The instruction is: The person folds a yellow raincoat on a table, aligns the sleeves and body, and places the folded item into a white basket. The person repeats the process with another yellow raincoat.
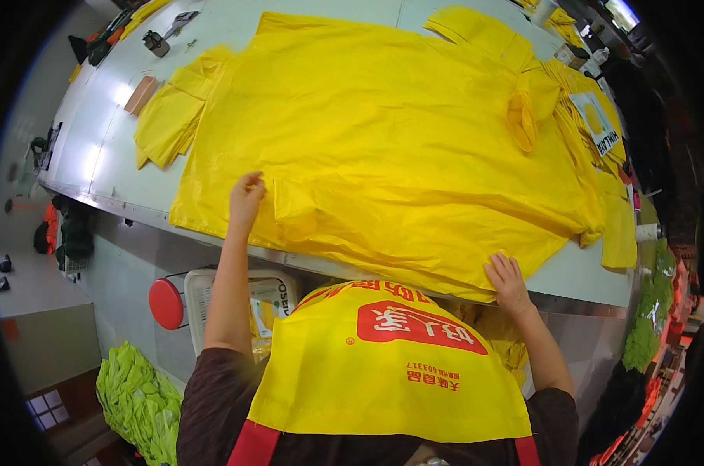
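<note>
A large yellow garment, slightly shiny like a raincoat, lies spread across the table with wrinkles in its near half. One sleeve is at the near left, and another with an open cuff rests at the upper right. My left hand is over the near left part of the garment, beside the near sleeve. Its fingers are curled together, and whatever may be between them is hidden. Flat on the near right edge of the cloth rests my right hand, fingers stretched out.
Folded yellow pieces lie at the left, with a small brown box beside them. More stacked yellow pieces are at the right. Below the table edge are a red stool, a white bin and a lime-green heap.
</note>
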Action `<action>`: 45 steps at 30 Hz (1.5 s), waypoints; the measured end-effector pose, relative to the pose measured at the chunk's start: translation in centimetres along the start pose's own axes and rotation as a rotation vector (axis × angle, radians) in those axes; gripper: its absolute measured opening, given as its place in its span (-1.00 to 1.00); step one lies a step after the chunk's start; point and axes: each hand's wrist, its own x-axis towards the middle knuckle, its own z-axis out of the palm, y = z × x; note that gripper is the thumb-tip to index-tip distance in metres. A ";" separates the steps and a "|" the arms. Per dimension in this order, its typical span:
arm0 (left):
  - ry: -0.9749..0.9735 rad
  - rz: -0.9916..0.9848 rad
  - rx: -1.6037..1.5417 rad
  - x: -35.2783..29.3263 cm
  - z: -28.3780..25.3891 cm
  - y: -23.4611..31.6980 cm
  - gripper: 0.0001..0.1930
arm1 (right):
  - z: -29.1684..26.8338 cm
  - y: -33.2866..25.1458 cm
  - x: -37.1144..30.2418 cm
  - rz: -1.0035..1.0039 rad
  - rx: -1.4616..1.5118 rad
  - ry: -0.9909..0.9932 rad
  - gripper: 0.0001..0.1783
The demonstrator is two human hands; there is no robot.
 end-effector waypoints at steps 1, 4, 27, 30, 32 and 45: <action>0.091 0.105 0.008 0.4 -0.2 2.2 -0.75 | -0.6 -0.3 0.0 0.008 -0.008 -0.010 -0.51; 0.017 0.610 0.289 -3.3 3.5 12.9 -0.71 | -0.4 -0.6 -1.2 0.001 -0.005 -0.039 -0.52; -0.491 0.662 0.910 -7.2 -9.5 -1.2 -0.42 | -3.6 0.1 0.1 0.067 0.268 -0.193 -0.56; -0.470 0.698 0.906 -8.6 -8.8 0.3 -0.54 | -4.8 1.2 0.8 0.151 0.357 -0.309 -0.67; -0.413 0.700 0.958 -9.8 -9.2 -1.6 -0.57 | -6.6 1.4 1.0 0.184 0.385 -0.274 -0.73; 0.085 0.397 0.914 -13.8 -16.7 3.0 -0.91 | -14.4 3.3 0.6 0.666 0.773 -0.533 -0.69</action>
